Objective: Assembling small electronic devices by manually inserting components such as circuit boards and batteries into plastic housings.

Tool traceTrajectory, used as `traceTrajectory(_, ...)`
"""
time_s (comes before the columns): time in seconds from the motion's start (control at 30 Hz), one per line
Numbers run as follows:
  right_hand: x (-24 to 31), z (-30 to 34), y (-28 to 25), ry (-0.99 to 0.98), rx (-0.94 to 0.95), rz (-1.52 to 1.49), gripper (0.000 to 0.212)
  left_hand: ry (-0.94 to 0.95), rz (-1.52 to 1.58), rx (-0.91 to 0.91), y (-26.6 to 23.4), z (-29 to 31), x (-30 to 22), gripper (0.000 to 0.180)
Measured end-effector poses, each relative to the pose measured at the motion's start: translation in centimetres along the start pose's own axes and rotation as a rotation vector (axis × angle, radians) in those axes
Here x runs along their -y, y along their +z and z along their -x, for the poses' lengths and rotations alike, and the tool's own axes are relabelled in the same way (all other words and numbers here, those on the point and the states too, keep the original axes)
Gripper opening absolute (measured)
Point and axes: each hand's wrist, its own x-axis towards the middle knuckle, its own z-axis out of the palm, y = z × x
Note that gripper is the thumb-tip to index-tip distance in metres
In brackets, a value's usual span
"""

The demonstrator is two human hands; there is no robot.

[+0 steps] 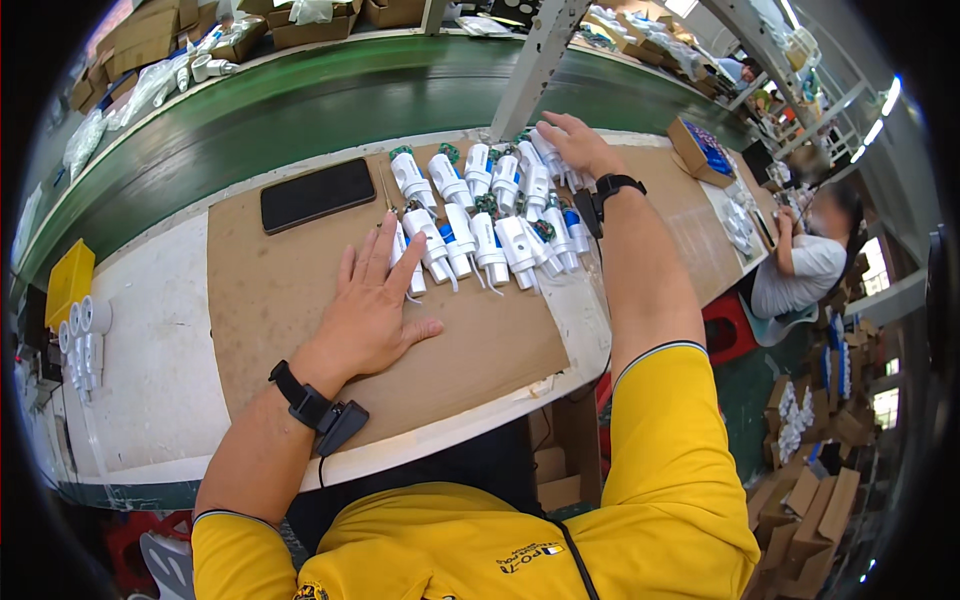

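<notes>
At the near edge of the table [150, 350] sits a person in a yellow shirt [440, 540], a black strap with a small dark block on each wrist. A brown cardboard sheet [470, 365] covers the middle of the white tabletop. Over it lies the left hand [370, 315], palm down, its grip wide open with fingers and thumb spread; nothing is closed in it, and its fingertips reach the left end of a cluster of white cylindrical units [485, 250]. These lie close together on the sheet in two rough rows, narrower ends mostly toward the person, some showing blue patches, some with green circuit boards at their far ends.

Left of the cluster is a black phone [318, 196], lying flat. At the cluster's far right corner, the right hand [585, 148] reaches over the units; its grip is partly hidden, so I cannot tell whether it holds one.

Toward the table's left end, white round pieces [97, 315] stand near a yellow bin [70, 283]. On the right, an open carton [688, 155] holds blue items, and a co-worker [800, 275] in white sits beyond. Behind the table runs a green belt [300, 120], with cardboard boxes [140, 40] past it.
</notes>
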Motion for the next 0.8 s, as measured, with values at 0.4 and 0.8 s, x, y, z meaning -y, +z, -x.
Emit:
traceTrajectory(0.4, 3.9, 1.8, -0.5, -0.014, 0.266, 0.083, 0.060, 0.016, 0.008, -0.009, -0.1, -0.2, 0.0, 0.098)
traceTrajectory(0.8, -1.3, 5.6, -1.7, 0.259, -0.014, -0.369, 0.066, 0.026, 0.025, -0.010, -0.1, -0.2, -0.3, 0.100)
